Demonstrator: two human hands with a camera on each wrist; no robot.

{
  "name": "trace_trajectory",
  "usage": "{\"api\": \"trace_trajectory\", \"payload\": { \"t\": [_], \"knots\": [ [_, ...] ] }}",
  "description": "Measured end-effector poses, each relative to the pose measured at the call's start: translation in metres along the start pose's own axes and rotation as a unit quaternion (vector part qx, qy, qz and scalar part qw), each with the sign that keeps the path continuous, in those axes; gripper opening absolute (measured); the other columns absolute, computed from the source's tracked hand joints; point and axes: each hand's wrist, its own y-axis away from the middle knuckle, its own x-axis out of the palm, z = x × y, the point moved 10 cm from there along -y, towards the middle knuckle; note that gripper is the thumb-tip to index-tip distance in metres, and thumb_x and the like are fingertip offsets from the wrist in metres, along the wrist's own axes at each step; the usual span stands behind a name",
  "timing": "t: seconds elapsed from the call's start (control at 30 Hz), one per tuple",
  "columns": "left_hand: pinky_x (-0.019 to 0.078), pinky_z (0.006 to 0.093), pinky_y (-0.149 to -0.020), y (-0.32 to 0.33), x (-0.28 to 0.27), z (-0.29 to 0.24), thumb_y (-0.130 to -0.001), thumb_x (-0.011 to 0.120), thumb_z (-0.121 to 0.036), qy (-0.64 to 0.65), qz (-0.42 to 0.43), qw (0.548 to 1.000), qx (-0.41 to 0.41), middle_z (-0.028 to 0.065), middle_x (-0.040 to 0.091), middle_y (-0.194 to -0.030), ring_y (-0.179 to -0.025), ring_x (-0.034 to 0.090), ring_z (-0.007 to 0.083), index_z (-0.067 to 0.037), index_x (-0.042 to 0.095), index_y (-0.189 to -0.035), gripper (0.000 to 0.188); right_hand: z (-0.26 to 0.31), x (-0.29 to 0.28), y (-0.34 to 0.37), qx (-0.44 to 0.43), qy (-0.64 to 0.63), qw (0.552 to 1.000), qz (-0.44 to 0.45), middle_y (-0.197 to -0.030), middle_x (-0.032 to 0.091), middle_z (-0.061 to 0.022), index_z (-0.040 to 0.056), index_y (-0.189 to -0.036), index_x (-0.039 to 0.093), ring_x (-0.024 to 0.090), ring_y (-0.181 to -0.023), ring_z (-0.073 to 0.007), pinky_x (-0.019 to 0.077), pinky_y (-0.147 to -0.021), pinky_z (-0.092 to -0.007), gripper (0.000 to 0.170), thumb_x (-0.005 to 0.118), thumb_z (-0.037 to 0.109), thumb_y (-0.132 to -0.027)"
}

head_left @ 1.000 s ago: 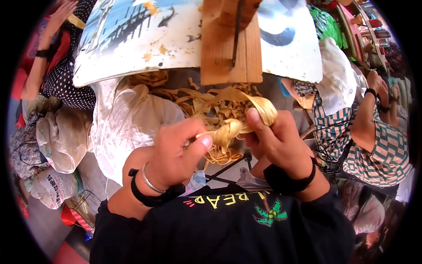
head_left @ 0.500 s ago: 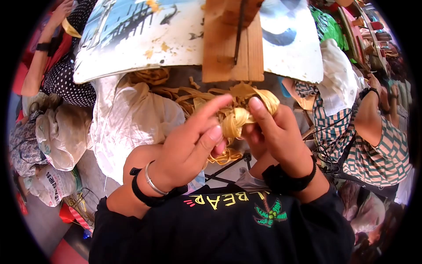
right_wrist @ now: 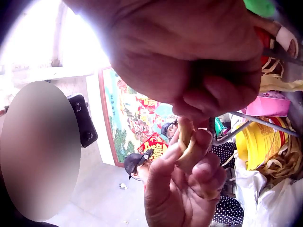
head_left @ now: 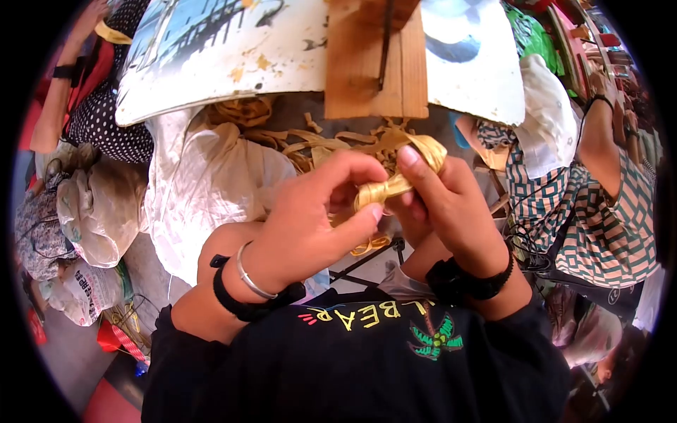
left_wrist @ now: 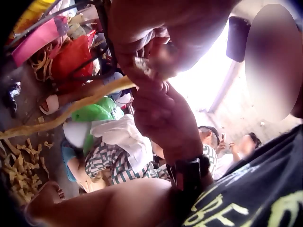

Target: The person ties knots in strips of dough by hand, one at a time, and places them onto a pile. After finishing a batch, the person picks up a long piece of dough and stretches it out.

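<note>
A glossy yellow-tan strip, folded into a knot (head_left: 384, 190), lies between the two hands in the head view. My left hand (head_left: 310, 211) pinches its left end between thumb and curled fingers. The right hand (head_left: 451, 208) grips the strip's looped right part, thumb on top. From the hands, a long tail of the strip (left_wrist: 90, 99) runs off to the left in the left wrist view. The right wrist view shows the knotted piece (right_wrist: 188, 153) in the left hand's fingers (right_wrist: 165, 177), just below the right hand (right_wrist: 189, 61).
A white printed table (head_left: 282, 70) with a wooden block (head_left: 405, 84) stands ahead. Loose tan strips (head_left: 314, 144) lie beneath its edge. White cloth (head_left: 204, 190) hangs at left. People sit on both sides; bags (head_left: 99, 218) lie at far left.
The left fingers came away from the knot, reached over it, then closed on its left end. The knot looks tighter and flatter. The right hand keeps its grip, nearly in place.
</note>
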Motion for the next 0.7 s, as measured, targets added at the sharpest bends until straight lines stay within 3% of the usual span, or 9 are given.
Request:
{"api": "trace_trajectory", "payload": {
  "t": [0.03,0.13,0.23,0.33,0.53,0.67,0.7],
  "knots": [
    [0.0493,0.0264,-0.086,0.001,-0.003,-0.002,-0.094,0.065,-0.006,-0.053,-0.009,0.997,0.050,0.0040,0.058,-0.105,-0.094,0.059,0.0102,-0.002,0.051,-0.125,0.034,-0.001,0.000,0.000,0.001,-0.007,1.000,-0.001,-0.057,0.052,0.0034,0.0064,-0.070,0.060,0.044,-0.049,-0.0040,0.0327,-0.046,-0.0216,0.052,0.055,0.044,-0.104],
    [0.0487,0.0239,-0.080,0.003,-0.004,-0.013,-0.095,0.063,-0.005,-0.152,0.000,0.973,0.171,0.0021,0.056,-0.102,-0.089,0.057,0.0075,-0.002,0.052,-0.125,0.031,-0.007,0.006,0.000,0.013,-0.069,0.998,0.000,-0.057,0.053,0.0037,0.0065,-0.070,0.061,0.044,-0.049,-0.0036,0.0325,-0.046,-0.0210,0.051,0.055,0.045,-0.104],
    [0.0472,0.0232,-0.077,0.003,-0.006,-0.008,-0.095,0.064,-0.003,-0.030,-0.032,0.996,0.072,0.0023,0.057,-0.101,-0.088,0.056,0.0073,-0.002,0.056,-0.118,0.025,-0.008,0.011,-0.001,0.025,-0.042,0.999,0.020,-0.056,0.051,0.0046,0.0073,-0.070,0.060,0.042,-0.048,-0.0034,0.0317,-0.045,-0.0208,0.050,0.055,0.045,-0.104],
    [0.0463,0.0225,-0.075,0.010,-0.014,-0.012,-0.094,0.066,-0.003,-0.024,-0.076,0.983,0.163,0.0030,0.058,-0.101,-0.086,0.056,0.0075,-0.002,0.060,-0.110,0.017,-0.015,0.016,0.002,0.056,-0.125,0.990,0.020,-0.055,0.049,0.0048,0.0085,-0.071,0.057,0.040,-0.046,-0.0042,0.0308,-0.044,-0.0207,0.049,0.056,0.045,-0.103],
    [0.0453,0.0219,-0.076,0.021,-0.038,-0.014,-0.091,0.069,-0.002,-0.037,-0.123,0.983,0.133,0.0030,0.060,-0.094,-0.085,0.056,0.0077,-0.003,0.063,-0.101,0.012,-0.017,0.001,0.001,0.047,-0.220,0.973,-0.060,-0.054,0.046,0.0031,0.0097,-0.071,0.054,0.039,-0.045,-0.0057,0.0301,-0.043,-0.0207,0.047,0.056,0.044,-0.103],
    [0.0476,0.0249,-0.079,0.024,-0.042,-0.031,-0.088,0.069,-0.001,-0.198,-0.127,0.958,0.164,0.0036,0.060,-0.092,-0.086,0.058,0.0095,-0.003,0.061,-0.105,0.019,-0.031,0.018,-0.005,0.101,-0.204,0.973,0.023,-0.054,0.047,0.0035,0.0089,-0.070,0.055,0.041,-0.044,-0.0056,0.0313,-0.043,-0.0207,0.048,0.057,0.044,-0.103],
    [0.0482,0.0244,-0.078,0.024,-0.040,-0.035,-0.087,0.069,-0.001,-0.163,-0.118,0.963,0.178,0.0038,0.060,-0.092,-0.085,0.058,0.0090,-0.003,0.058,-0.110,0.026,-0.032,0.023,-0.005,0.117,-0.175,0.976,0.061,-0.054,0.048,0.0035,0.0087,-0.070,0.056,0.042,-0.044,-0.0057,0.0319,-0.043,-0.0208,0.048,0.057,0.045,-0.103]
  ]
}}
